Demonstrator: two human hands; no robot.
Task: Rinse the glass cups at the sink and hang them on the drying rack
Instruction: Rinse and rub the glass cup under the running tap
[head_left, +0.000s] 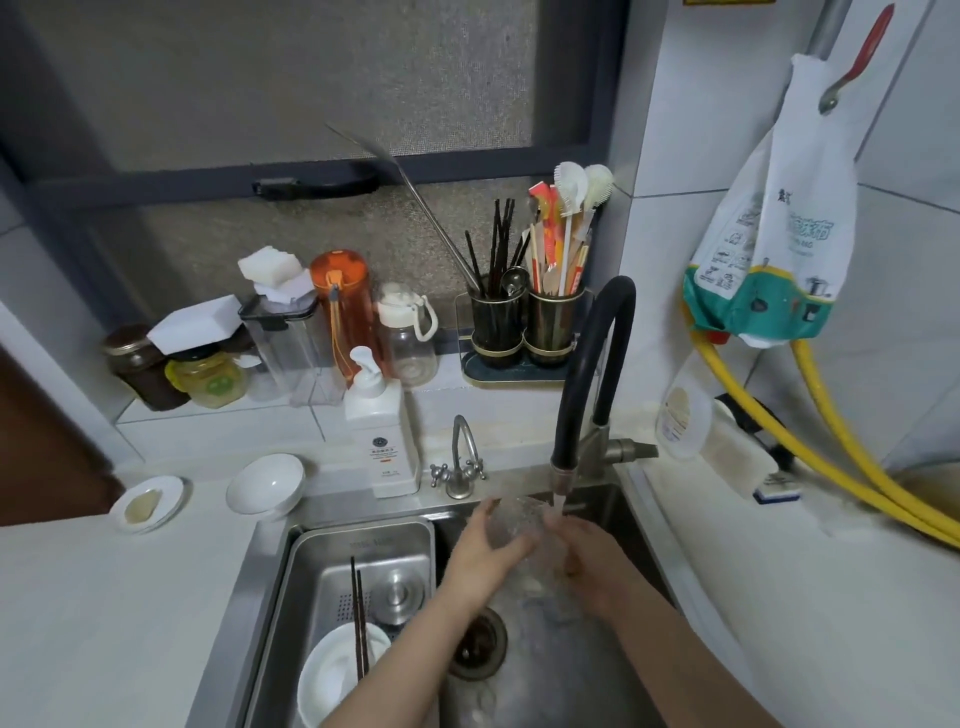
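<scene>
glass cup (511, 525) blurred between both hands (488, 558), white plate (337, 675) cut off at bottom edge

One head-worn wide-angle camera looked forward and steeply down from close above the stainless steel sink (613, 675), facing the frosted grey window (291, 93) behind it. The white tabletop (104, 597) curved away at both edges.

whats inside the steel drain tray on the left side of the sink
In the steel drain tray sit a white bowl with dark chopsticks across it and a round steel lid. The left forearm covers the tray's near right corner.
</scene>
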